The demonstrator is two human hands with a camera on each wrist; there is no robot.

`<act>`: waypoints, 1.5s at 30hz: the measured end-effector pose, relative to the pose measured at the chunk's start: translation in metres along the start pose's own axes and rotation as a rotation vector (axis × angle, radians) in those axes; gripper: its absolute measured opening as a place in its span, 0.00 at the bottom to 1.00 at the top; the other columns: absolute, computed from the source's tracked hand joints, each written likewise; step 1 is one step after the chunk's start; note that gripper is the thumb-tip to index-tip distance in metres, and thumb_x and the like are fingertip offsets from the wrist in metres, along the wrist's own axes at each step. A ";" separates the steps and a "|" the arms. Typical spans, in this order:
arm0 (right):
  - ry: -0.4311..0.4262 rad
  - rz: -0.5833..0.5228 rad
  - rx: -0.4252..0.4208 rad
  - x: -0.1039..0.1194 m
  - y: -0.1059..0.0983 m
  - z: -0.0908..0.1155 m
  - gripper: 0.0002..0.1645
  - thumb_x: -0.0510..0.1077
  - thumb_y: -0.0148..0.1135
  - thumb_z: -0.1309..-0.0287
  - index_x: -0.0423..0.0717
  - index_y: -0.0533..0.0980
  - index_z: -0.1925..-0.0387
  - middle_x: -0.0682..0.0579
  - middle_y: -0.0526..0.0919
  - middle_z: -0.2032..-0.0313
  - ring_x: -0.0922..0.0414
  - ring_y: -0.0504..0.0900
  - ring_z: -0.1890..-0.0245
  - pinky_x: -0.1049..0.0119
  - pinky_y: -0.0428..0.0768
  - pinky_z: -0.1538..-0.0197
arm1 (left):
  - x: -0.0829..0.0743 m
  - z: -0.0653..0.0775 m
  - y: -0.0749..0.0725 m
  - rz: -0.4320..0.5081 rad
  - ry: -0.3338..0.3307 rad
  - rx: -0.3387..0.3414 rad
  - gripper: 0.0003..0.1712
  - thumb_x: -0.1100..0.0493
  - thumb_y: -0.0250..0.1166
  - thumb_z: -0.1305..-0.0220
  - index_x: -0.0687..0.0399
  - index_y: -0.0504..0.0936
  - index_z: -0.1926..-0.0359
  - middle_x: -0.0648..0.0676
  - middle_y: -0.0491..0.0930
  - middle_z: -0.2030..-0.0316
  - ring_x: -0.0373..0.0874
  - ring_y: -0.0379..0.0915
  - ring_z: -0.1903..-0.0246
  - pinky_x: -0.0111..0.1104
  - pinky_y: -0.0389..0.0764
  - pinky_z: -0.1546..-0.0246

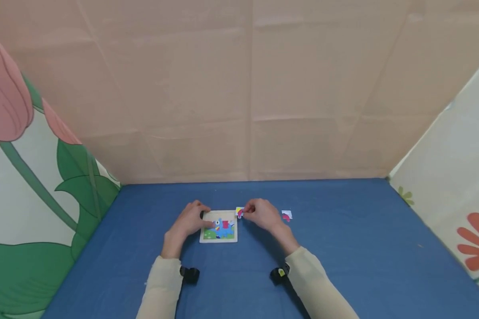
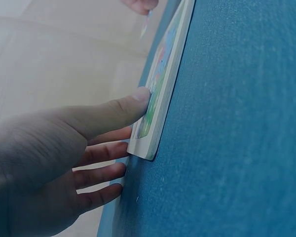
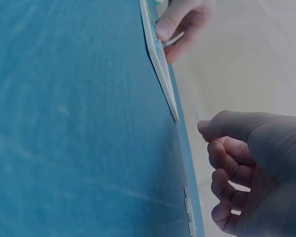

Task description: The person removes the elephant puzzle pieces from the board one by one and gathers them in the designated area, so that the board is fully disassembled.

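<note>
A square wooden puzzle tray (image 1: 219, 214) with a blue animal picture lies on the blue table. My left hand (image 1: 188, 219) holds its left side. In the left wrist view the thumb (image 2: 138, 98) presses on the tray's face while the fingers reach its edge, partly hidden. Just off the tray's upper right corner, my right hand (image 1: 265, 215) pinches a small puzzle piece (image 1: 238, 211) with yellow and pink on it, raised above the table. The right wrist view shows that piece only as a faint thin edge. Another puzzle piece (image 1: 287, 215), white and pink, lies to the right.
The blue tablecloth (image 1: 343, 248) spreads under everything. A beige backdrop (image 1: 247, 97) rises behind the table. Printed flower panels stand at the left (image 1: 32, 212) and right (image 1: 455, 177). A small black device is strapped at each wrist.
</note>
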State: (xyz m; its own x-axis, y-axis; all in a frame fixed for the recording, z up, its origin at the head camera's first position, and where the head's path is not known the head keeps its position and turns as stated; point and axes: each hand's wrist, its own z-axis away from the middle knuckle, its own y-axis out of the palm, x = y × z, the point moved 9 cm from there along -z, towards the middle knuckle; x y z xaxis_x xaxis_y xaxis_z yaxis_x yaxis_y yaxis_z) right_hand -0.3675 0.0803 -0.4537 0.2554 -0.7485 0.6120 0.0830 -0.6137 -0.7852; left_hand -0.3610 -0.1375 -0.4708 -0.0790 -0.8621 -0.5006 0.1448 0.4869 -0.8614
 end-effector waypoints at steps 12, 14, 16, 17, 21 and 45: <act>0.085 0.047 0.016 -0.016 -0.007 0.001 0.04 0.44 0.71 0.45 0.49 0.84 0.69 0.54 0.84 0.69 0.59 0.77 0.72 0.66 0.75 0.68 | -0.001 0.002 -0.001 0.015 0.009 0.002 0.34 0.47 0.76 0.46 0.55 0.81 0.40 0.57 0.73 0.42 0.52 0.66 0.43 0.50 0.71 0.39; 0.089 0.050 0.024 -0.018 -0.007 0.001 0.03 0.44 0.71 0.44 0.49 0.84 0.68 0.53 0.85 0.68 0.58 0.77 0.71 0.66 0.76 0.67 | -0.002 0.002 -0.001 0.013 0.012 0.002 0.34 0.47 0.76 0.46 0.55 0.81 0.40 0.57 0.73 0.42 0.52 0.66 0.43 0.50 0.71 0.39; 0.087 0.053 0.026 -0.019 -0.007 0.001 0.03 0.44 0.71 0.44 0.49 0.84 0.68 0.53 0.85 0.68 0.58 0.77 0.71 0.66 0.76 0.68 | -0.002 0.002 -0.001 0.011 0.016 0.001 0.34 0.47 0.76 0.46 0.55 0.81 0.40 0.57 0.73 0.42 0.52 0.66 0.43 0.50 0.71 0.39; 0.085 0.057 0.027 -0.020 -0.007 0.001 0.03 0.43 0.71 0.44 0.49 0.84 0.68 0.53 0.85 0.68 0.58 0.77 0.72 0.66 0.75 0.68 | -0.002 0.002 -0.001 0.011 0.017 0.003 0.34 0.47 0.76 0.46 0.55 0.81 0.40 0.57 0.73 0.43 0.52 0.66 0.43 0.49 0.71 0.39; 0.084 0.073 0.026 -0.022 -0.006 0.001 0.02 0.43 0.71 0.44 0.49 0.84 0.69 0.54 0.85 0.69 0.59 0.77 0.72 0.66 0.76 0.67 | -0.003 0.003 0.000 0.009 0.025 0.004 0.34 0.47 0.76 0.46 0.55 0.81 0.40 0.57 0.74 0.43 0.52 0.66 0.44 0.49 0.71 0.39; 0.035 -0.007 0.109 -0.007 0.002 0.004 0.05 0.46 0.70 0.42 0.50 0.84 0.66 0.55 0.84 0.69 0.59 0.76 0.71 0.67 0.75 0.68 | -0.002 0.003 -0.002 0.005 0.022 0.005 0.34 0.46 0.75 0.45 0.54 0.80 0.39 0.56 0.73 0.43 0.52 0.66 0.43 0.49 0.70 0.39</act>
State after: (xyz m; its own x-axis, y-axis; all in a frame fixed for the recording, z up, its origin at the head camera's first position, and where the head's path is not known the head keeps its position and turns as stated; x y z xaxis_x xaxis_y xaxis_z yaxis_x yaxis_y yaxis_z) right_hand -0.3650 0.0853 -0.4593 0.2212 -0.7534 0.6193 0.1896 -0.5897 -0.7851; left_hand -0.3580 -0.1373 -0.4679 -0.1003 -0.8560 -0.5071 0.1500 0.4908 -0.8582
